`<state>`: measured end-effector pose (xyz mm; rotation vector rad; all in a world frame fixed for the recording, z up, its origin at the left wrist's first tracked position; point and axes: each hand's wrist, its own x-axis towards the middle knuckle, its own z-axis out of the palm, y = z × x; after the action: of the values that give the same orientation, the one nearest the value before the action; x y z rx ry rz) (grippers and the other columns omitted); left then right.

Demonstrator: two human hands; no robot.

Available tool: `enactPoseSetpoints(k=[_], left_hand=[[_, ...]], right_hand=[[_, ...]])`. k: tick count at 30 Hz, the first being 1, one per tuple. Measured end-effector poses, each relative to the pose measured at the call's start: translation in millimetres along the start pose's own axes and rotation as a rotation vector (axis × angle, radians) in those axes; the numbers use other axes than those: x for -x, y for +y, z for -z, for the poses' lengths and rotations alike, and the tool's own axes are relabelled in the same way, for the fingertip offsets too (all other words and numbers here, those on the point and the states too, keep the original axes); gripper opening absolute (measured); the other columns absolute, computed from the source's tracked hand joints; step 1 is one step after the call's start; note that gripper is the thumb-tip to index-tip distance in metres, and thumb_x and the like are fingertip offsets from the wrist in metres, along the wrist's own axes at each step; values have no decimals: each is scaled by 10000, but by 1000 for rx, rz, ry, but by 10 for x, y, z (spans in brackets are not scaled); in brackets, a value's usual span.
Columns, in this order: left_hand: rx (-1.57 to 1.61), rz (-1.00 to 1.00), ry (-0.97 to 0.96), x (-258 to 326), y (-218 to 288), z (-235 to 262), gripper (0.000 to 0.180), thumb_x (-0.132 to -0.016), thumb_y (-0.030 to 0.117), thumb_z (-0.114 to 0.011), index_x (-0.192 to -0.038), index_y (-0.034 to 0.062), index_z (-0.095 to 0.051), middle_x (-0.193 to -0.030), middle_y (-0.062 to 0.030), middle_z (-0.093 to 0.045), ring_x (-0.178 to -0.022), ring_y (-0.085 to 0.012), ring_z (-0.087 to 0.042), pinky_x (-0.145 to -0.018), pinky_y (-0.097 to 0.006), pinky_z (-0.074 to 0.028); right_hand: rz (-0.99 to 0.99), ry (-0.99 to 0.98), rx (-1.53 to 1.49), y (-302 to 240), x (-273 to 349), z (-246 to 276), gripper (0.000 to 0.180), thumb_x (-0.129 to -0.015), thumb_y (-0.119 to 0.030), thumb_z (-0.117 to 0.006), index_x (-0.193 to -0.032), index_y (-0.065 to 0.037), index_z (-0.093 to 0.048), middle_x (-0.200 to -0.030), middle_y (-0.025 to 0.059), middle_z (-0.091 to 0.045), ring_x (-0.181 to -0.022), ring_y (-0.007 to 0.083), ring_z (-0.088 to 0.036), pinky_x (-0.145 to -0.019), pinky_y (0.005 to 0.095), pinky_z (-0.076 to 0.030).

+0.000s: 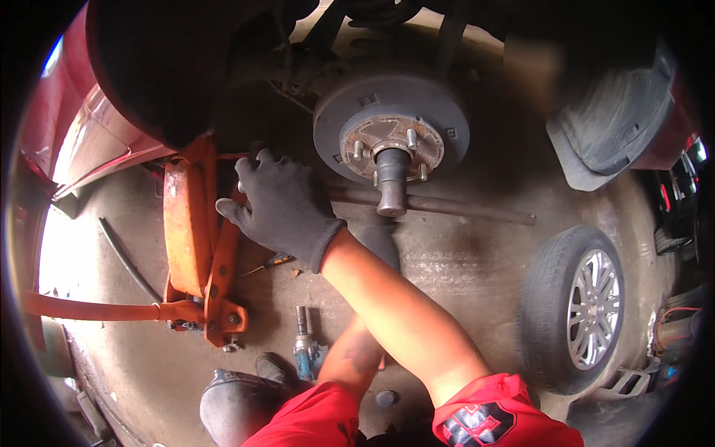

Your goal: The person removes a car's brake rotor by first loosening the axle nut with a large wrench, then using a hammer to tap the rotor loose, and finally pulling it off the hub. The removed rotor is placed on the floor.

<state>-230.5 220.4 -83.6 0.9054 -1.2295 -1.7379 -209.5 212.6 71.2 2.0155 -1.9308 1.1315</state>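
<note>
Forearms (406, 309) crossed, right over left, at the long steel bar (469, 208)

Nearest: red sleeves (309, 417) on both arms, grey trouser knee (232, 406) at lower left, small round cap (386, 398) on the concrete floor (447, 298). Teal impact wrench (304, 354) lies just left of my left forearm, long socket pointing away from me. Screwdriver (268, 264) on the floor past it.

My left hand (381, 244), dark-gloved, sits below the hub, blurred and partly behind my right forearm; can't tell if closed. My right hand (279, 197), grey-gloved, back up, covers the bar's left part; thumb stuck out, finger curl hidden, so can't tell how tight.

Orange floor jack (188, 231) just left of that hand, its handle running left. Alloy wheel (588, 309) with tyre stands upright off to the right.

Bar crosses the near end of a cylindrical socket (392, 175), which sits at the centre of a rusty hub flange (361, 134) with studs. Grey brake disc or drum (331, 123) behind; red body panel (104, 138) far left.
</note>
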Motion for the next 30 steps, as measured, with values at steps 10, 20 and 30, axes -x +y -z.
enactPoseSetpoints(k=[10,20,30], left_hand=[[-932,-1208,709,-484,1101,835,278,-970,240,-539,-1119,6,-555,-934,-97,-675,-813,-199,-642,-765,-327,-518],[381,-738,640,-362,1436,365,379,-1040,338,-405,-774,94,-522,-609,-4,-509,-449,-90,-444,-403,-236,-373],[431,-752,534,-343,1325,486,197,-1006,187,-467,-989,20,-569,-660,-32,-573,-543,-106,-553,-476,-244,-451]], right_hand=[[-4,582,-683,166,28,-31,170,-872,-172,-658,-944,-28,-604,-847,140,-627,-762,284,-635,-667,372,-505],[-942,465,-1065,593,1419,-35,506,-1008,-474,-466,-815,-26,-606,-610,51,-590,-522,127,-563,-499,272,-445],[-1169,453,-1101,618,829,623,608,-915,-593,-562,-759,-5,-589,-597,94,-610,-415,103,-517,-400,233,-414]])
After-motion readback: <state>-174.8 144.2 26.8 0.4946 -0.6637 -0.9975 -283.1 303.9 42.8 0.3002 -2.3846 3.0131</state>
